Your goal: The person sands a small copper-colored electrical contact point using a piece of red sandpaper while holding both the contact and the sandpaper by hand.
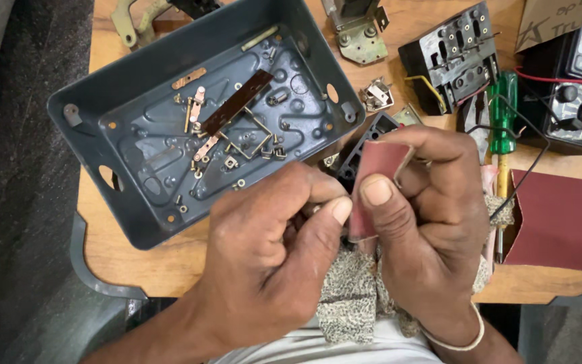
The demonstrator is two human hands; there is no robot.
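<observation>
I see my right hand pinching a folded scrap of red-brown sandpaper between thumb and forefinger, while my left hand closes thumb and fingertips on something small pressed against that paper; what it is, I cannot tell. Both hands hover just past the near edge of the wooden table, with a speckled cloth beneath them. Close behind sits a grey moulded tray strewn with brass screws and strips. To the right lie a green-handled screwdriver and a larger sandpaper sheet, leaving little room.
</observation>
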